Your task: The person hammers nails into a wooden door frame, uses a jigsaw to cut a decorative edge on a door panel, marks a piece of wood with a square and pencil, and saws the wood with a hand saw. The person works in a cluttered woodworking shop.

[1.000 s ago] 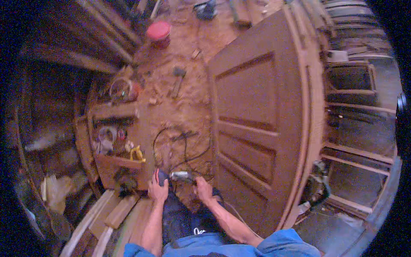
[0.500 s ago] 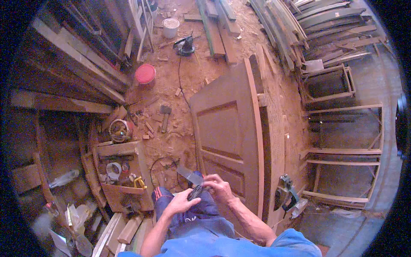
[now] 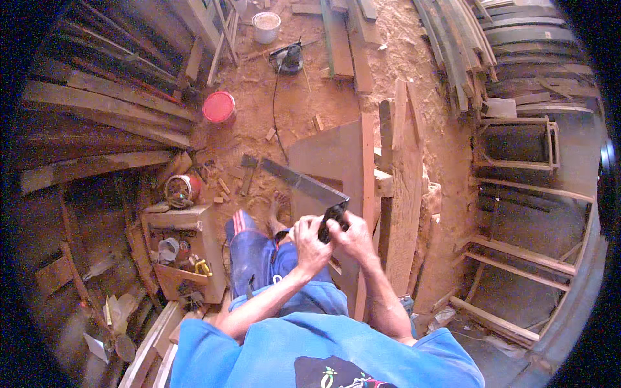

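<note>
A try square with a long grey metal blade (image 3: pixel 304 181) and a black handle (image 3: pixel 334 216) is held in front of my body. Its blade points to the far left, roughly at a right angle to the handle. My left hand (image 3: pixel 312 242) closes around the handle from the left. On the other side, my right hand (image 3: pixel 354 238) grips the same handle, its thumb near the left fingers. Just beyond the hands, a wooden panel door (image 3: pixel 326 149) stands with one edge upward, and the blade passes in front of it. The hands partly hide the handle.
A hammer (image 3: pixel 248 174) and wood offcuts lie on the dusty floor. Further off are a red-lidded bucket (image 3: pixel 218 107), a white bucket (image 3: pixel 266 27) and a corded power tool (image 3: pixel 290 59). A wooden tool box (image 3: pixel 184 255) stands left; timber stacks (image 3: pixel 453 52) and frames (image 3: pixel 524 258) line the right.
Both hands have moved up and to the right with the try square, out from above my lap to beside the door. My right hand now wraps the handle. The view has shifted.
</note>
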The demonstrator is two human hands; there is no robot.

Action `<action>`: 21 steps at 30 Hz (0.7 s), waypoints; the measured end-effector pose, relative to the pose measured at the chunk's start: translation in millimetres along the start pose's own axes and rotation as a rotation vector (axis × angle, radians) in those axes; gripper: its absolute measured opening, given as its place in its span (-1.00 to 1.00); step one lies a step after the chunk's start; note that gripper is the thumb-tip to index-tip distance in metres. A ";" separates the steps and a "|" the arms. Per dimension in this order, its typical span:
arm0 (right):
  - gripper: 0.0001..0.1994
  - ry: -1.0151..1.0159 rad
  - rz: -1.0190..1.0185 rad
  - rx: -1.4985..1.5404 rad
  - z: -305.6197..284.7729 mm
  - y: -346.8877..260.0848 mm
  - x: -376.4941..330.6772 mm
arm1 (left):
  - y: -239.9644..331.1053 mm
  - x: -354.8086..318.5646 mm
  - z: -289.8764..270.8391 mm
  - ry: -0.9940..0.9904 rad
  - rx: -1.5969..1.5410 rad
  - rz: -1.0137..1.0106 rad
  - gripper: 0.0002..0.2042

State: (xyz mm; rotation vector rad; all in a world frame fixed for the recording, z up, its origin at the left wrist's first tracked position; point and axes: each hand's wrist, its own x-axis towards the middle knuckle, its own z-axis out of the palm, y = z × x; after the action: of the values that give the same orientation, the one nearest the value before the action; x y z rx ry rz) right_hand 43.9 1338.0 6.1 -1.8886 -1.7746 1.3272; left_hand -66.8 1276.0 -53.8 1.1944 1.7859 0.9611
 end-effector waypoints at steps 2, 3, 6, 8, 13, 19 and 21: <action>-0.70 0.031 -0.044 -0.055 -28.6 1.4 27.3 | 21.6 26.1 16.4 0.017 0.003 0.018 -0.34; -0.71 0.047 -0.050 -0.084 -40.9 2.2 39.1 | 30.7 38.9 25.1 0.040 -0.034 0.026 -0.24; -0.72 0.162 -0.106 -0.154 -69.9 1.4 75.2 | 50.3 75.2 52.4 -0.034 -0.184 -0.001 -0.10; -0.72 0.184 -0.117 -0.233 -85.6 -1.3 97.3 | 52.5 102.1 71.2 -0.083 -0.307 0.025 -0.05; -0.63 0.090 0.041 -0.373 -113.9 -3.2 151.1 | 46.1 155.0 116.8 -0.140 -0.339 0.086 0.00; -0.62 0.110 0.051 -0.577 -106.2 1.0 181.0 | 30.4 169.5 139.2 -0.170 -0.177 0.015 -0.06; -0.63 0.086 0.082 -0.600 -102.1 -1.9 184.3 | 25.6 172.4 141.8 -0.169 -0.256 -0.017 -0.12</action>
State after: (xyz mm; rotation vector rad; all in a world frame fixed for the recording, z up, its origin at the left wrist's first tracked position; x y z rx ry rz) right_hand 90.0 1542.3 -16.9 -2.2820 -2.2432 0.7599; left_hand 23.1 1470.1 -122.5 1.0635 1.4887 1.0141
